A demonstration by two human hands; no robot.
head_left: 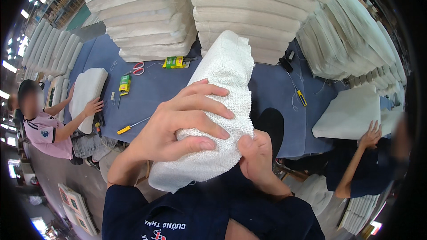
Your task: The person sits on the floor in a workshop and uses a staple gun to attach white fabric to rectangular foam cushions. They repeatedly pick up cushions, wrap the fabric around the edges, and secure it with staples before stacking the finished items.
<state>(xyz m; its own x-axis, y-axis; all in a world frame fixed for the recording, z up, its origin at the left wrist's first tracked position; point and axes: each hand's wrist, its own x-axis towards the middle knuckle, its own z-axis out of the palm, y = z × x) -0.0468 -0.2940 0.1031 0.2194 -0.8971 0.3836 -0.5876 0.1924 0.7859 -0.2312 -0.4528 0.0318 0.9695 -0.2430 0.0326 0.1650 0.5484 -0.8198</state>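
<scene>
A white cushion [222, 69] covered in coarse woven fabric is held up on edge in front of my body, its frayed, uneven fabric edge facing right. My left hand [178, 122] lies across the cushion's face, fingers curved over it and thumb pressed below them. At the cushion's lower right, my right hand [258, 155] grips the frayed edge, with the thumb in front and the other fingers mostly hidden behind the fabric. The cushion's far side is out of sight.
Tall stacks of white cushions [249, 13] stand along the back of the blue table [147, 89]. Yellow-handled screwdrivers [125, 130], red scissors [138, 68] and green-yellow packets [125, 84] lie there. Co-workers at left [51, 135] and right [367, 169] handle white cushions.
</scene>
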